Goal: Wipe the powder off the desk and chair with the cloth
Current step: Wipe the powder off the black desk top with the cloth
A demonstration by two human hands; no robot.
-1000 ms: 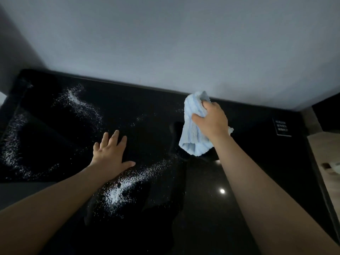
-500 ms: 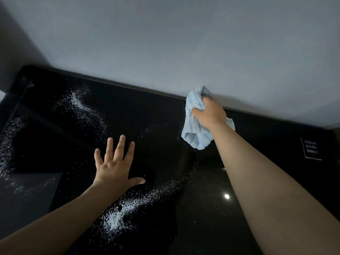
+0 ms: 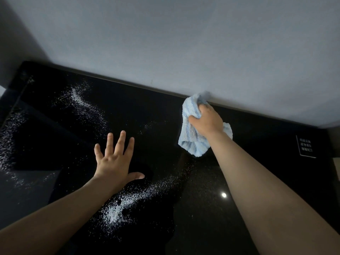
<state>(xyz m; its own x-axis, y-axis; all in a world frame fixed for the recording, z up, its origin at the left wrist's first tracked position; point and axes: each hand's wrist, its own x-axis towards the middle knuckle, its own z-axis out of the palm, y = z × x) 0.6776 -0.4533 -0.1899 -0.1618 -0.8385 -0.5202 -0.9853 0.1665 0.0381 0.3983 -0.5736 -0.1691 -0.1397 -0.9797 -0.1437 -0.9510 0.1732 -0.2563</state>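
Note:
A glossy black desk runs along a pale wall. White powder lies on it in patches: a dense streak near the front middle, a thinner trail at the back left, and a scatter along the left edge. My right hand grips a bunched light-blue cloth against the desk's back edge by the wall. My left hand lies flat on the desk with fingers spread, just behind the dense streak. No chair is in view.
A small dark sign with white lettering stands at the desk's right end. The pale wall rises directly behind the desk. A ceiling light reflects as a bright spot beside my right forearm.
My right hand has carried the cloth farther back until it reaches the wall edge. My left hand has stayed flat on the desk, its fingers now spread wider.

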